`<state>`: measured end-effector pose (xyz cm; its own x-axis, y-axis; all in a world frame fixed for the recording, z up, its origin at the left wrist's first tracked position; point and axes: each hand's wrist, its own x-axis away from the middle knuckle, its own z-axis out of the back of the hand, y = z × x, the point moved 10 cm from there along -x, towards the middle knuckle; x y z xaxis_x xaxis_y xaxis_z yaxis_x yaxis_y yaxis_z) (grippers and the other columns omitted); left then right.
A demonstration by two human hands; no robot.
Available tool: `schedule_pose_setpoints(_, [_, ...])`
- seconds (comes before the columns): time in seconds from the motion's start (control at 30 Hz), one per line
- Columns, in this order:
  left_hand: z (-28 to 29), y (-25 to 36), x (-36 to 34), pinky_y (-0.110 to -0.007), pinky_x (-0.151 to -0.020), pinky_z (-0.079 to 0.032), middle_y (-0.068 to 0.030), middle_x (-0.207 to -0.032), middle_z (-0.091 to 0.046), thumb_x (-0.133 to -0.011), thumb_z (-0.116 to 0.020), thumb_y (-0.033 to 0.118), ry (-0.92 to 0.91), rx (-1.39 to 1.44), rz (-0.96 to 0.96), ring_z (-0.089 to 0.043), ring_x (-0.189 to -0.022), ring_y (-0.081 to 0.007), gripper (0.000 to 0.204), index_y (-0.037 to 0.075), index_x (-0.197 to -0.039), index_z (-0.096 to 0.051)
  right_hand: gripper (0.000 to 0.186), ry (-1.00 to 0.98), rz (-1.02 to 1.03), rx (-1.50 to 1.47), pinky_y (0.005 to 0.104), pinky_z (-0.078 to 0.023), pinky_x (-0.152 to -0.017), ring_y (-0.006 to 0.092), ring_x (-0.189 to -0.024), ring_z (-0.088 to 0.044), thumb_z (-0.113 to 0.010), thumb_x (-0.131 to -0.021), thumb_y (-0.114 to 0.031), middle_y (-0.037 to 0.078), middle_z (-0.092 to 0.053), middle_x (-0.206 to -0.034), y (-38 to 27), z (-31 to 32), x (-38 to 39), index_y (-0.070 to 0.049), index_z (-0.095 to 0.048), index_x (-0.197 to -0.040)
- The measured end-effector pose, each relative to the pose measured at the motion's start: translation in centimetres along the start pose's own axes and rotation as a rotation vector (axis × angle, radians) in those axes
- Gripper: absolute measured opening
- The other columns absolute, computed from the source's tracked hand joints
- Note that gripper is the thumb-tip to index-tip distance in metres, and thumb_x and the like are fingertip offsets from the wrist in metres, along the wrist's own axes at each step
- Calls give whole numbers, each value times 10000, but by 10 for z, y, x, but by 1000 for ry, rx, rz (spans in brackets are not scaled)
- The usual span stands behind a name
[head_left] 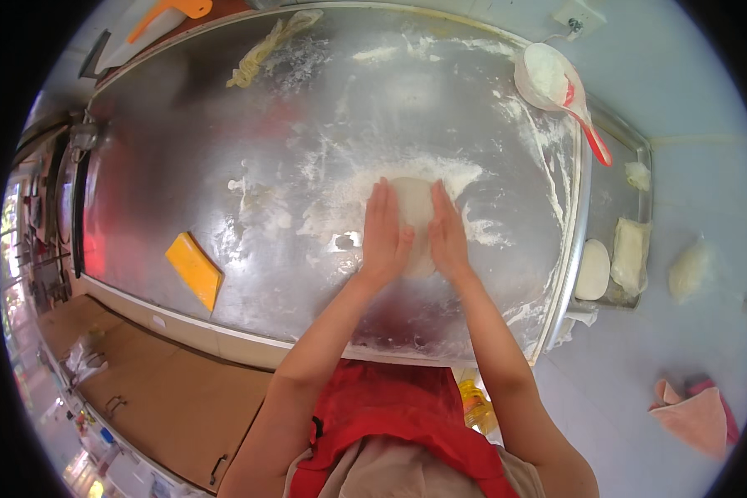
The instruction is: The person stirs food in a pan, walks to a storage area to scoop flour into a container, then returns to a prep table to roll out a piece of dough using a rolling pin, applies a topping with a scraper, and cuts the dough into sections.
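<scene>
Both hands lie flat on a pale dough piece (415, 217) near the middle of the floured steel table (183, 149): the left hand (384, 235) and right hand (448, 235) have fingers straight and held together, clamped on nothing. This looks like the pressing step; the next move likely needs even downward weight from the 2 palms. The dough's long axis runs from the person toward the table's far edge. A yellow scraper (194, 269) lies well left of the dough.
</scene>
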<state>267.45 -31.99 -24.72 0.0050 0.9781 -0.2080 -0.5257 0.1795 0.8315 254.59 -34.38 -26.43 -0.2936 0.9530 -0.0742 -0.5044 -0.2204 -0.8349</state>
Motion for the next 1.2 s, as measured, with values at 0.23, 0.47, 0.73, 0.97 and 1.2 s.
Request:
schedule_pose_setpoints(0.23, [48, 38, -11, -522, -1164, -43, -244, -1551, -166, -917, -472, 285, -24, -357, 4, -106, -1444, -418, 677, -47, -1462, -243, 602, -99, 24, 377, 544, -163, -1143, 305, -1388, -324, -436, -950, -367, 161, -320, -1513, -42, 20, -3, -35, -345, -1445])
schedule_pose_setpoints(0.47, [37, 11, -6, -456, -1178, -62, -222, -1554, -187, -994, -376, 317, -79, -142, 172, -150, -1449, -360, 621, -40, -1477, -217, 530, -189, 145, 260, 488, -248, -1132, 312, -1318, -418, -540, -911, -216, 127, -403, -1470, -28, 9, -36, -91, -420, -1412])
schedule_pose_setpoints(0.73, [82, -12, 45, -399, -1144, -212, -189, -1500, -327, -1006, -397, 260, 129, 117, 451, -300, -1393, -304, 531, -45, -1435, -320, 362, 552, 187, 612, 442, -418, -999, 383, -1168, -516, -529, -930, -144, 214, -499, -1342, 43, 226, -185, -57, -549, -1281])
schedule_pose_setpoints(0.97, [72, -17, 93, -378, -1098, -293, -172, -1411, -446, -1009, -424, 228, 194, 187, 582, -411, -1305, -272, 441, -33, -1364, -423, 266, 402, 236, 530, 417, -449, -925, 331, -1065, -586, -549, -937, -227, 164, -633, -1143, 113, 255, -238, -83, -659, -1132])
schedule_pose_setpoints(1.2, [72, -25, 104, -359, -1074, -322, -152, -1359, -490, -1004, -439, 202, 258, 210, 606, -451, -1262, -245, 393, -25, -1324, -463, 350, 337, -99, 317, 394, -465, -836, 313, -972, -632, -474, -983, -318, 193, -657, -1043, 71, 232, -206, -31, -644, -1087])
